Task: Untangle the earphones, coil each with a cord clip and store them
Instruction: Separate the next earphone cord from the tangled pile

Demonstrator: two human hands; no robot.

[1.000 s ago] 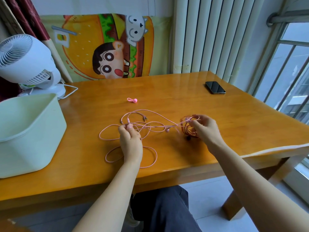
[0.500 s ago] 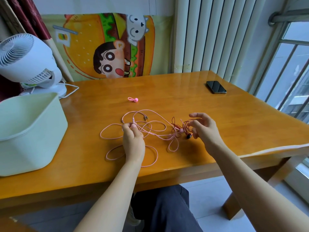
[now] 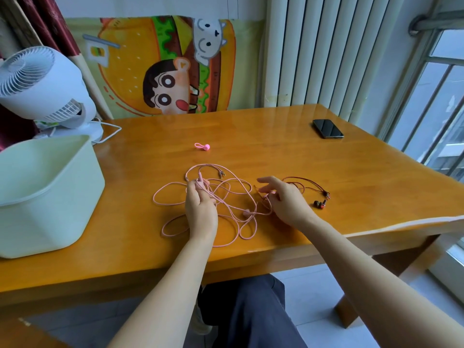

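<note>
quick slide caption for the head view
Left hand pinches the pink earphones while the right hand rests where they meet the red earphones

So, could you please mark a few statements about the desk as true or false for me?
1. The pink cord clip lies loose on the table, beyond the cables. True.
2. The phone lies inside the pale green bin. False: it lies flat on the table's far right part, well away from the bin.
3. The left hand pinches the cable of the pink earphones. True.
4. The red earphones are coiled in a neat bundle. False: their cable lies in loose, open curves on the table, with no clip on it.
</note>
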